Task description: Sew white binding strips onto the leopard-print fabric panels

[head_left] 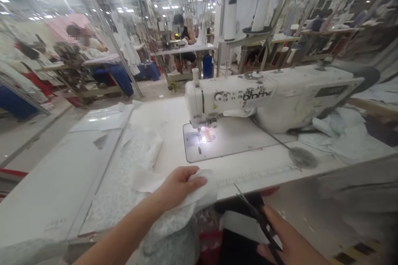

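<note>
Pinched between the thumb and fingers of my left hand (182,186) is the edge of a pale patterned fabric (121,182), at the front of the sewing table. The cloth spreads left over the tabletop and hangs down over the front edge. My right hand (286,232) is closed around a pair of dark scissors (256,213), low at the right, in front of the table edge. The blades point up and left, apart from the cloth. Beyond my hands stands a white sewing machine (273,95), its lamp lighting the needle area.
A round wire-mesh piece (303,157) on a rod extends from the machine over the tabletop. Crumpled pale cloth (345,130) lies at the right. White thread cones (230,20) stand behind the machine. Co-workers sit at other tables further back.
</note>
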`<action>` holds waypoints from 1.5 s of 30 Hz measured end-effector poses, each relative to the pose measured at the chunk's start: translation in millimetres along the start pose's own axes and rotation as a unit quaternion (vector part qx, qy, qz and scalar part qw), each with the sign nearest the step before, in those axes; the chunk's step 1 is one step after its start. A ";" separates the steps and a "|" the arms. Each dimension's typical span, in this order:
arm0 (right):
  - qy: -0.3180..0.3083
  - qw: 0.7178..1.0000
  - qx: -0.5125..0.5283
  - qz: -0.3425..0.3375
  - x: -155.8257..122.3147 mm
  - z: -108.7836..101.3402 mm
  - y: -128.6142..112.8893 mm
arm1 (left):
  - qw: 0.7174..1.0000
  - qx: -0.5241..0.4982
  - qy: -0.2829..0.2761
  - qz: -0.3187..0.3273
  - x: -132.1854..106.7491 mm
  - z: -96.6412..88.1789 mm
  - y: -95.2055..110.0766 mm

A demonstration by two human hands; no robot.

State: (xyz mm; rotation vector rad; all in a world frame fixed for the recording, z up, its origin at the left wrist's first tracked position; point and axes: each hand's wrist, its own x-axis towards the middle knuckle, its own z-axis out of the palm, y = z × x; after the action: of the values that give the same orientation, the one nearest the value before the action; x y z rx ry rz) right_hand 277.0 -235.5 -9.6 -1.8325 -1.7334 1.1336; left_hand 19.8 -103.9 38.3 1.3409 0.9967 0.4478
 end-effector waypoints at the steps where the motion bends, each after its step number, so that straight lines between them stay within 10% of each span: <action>1: -0.021 1.000 -0.001 0.005 -0.3 -2.3 -8.8 | 1.000 -0.028 -0.002 -0.009 -5.5 5.6 -0.8; 12: -0.039 0.995 -0.037 -0.079 9.8 0.9 -43.7 | 0.995 -0.093 -0.025 -0.038 -31.5 37.8 -9.0; 26: -0.029 0.998 -0.033 -0.040 -3.1 31.1 -22.6 | 0.995 -0.040 -0.054 -0.075 -39.9 46.0 -21.8; 35: -0.019 0.998 -0.056 -0.024 -18.1 35.6 -13.7 | 0.983 -0.056 0.133 -0.113 -47.4 35.9 -19.6; 45: 0.007 0.995 -0.098 -0.031 -11.9 47.3 -20.7 | 0.974 -0.125 0.139 -0.126 -49.3 36.4 -31.8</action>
State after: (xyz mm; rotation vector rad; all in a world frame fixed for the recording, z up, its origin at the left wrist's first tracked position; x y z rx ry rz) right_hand 228.8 -255.1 -19.4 -1.8784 -1.9384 0.9548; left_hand 14.1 -170.8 22.2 0.9268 1.2787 0.5572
